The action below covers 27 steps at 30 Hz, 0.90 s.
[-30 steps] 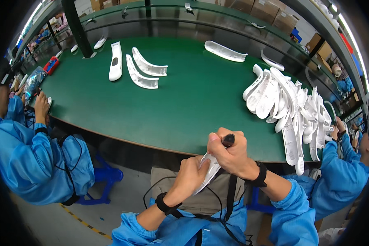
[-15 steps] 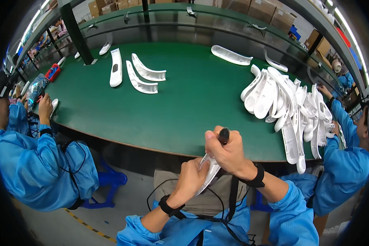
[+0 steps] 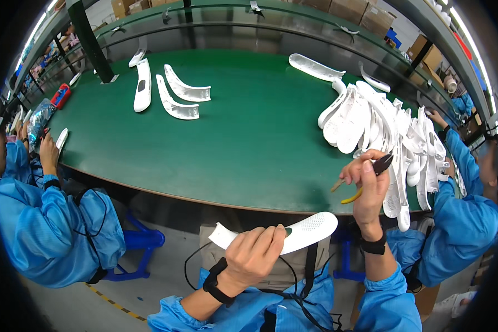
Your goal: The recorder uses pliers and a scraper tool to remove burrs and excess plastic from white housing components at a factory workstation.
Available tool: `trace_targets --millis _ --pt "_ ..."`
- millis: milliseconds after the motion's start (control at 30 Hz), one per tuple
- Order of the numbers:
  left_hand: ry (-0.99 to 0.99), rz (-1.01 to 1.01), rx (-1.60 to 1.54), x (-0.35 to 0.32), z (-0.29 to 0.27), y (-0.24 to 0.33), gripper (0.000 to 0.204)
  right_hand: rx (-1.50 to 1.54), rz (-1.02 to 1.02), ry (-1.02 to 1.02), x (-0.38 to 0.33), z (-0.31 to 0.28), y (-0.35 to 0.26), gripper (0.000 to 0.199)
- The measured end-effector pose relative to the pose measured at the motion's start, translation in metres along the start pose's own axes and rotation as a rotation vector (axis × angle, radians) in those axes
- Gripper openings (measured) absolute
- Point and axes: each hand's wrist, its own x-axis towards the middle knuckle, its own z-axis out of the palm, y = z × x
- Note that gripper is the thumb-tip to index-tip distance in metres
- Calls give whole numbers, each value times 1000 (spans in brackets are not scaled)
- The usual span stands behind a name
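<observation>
A long white perforated plastic shell [image 3: 293,232] is grasped by the left hand [image 3: 254,255]; yellow-handled cutting pliers [image 3: 368,176] are clenched in the right hand [image 3: 366,185]

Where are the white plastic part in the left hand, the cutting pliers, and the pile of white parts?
white plastic part [image 3: 310,228]: head view, perforated wide end.
cutting pliers [image 3: 383,162]: head view, dark head above the right hand's fingers.
pile of white parts [image 3: 371,119]: head view, middle of the heap.
</observation>
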Motion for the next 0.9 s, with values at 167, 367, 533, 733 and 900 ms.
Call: trace_targets --millis 167,367,533,733,900 --pt "-10 68 47 0 -4 -7 25 -32 1 -21 -10 -5 16 22" --pt "-1 77 23 2 4 -4 23 -41 70 -119 -13 -22 13 27" --pt "-119 -1175 -1317 7 7 13 28 -116 100 -170 -22 -22 10 26" --pt "-211 -1055 -956 0 27 23 23 -24 49 -143 -36 -21 -21 30" --pt "-239 -932 -717 3 35 16 23 89 234 -190 -58 -5 -40 34"
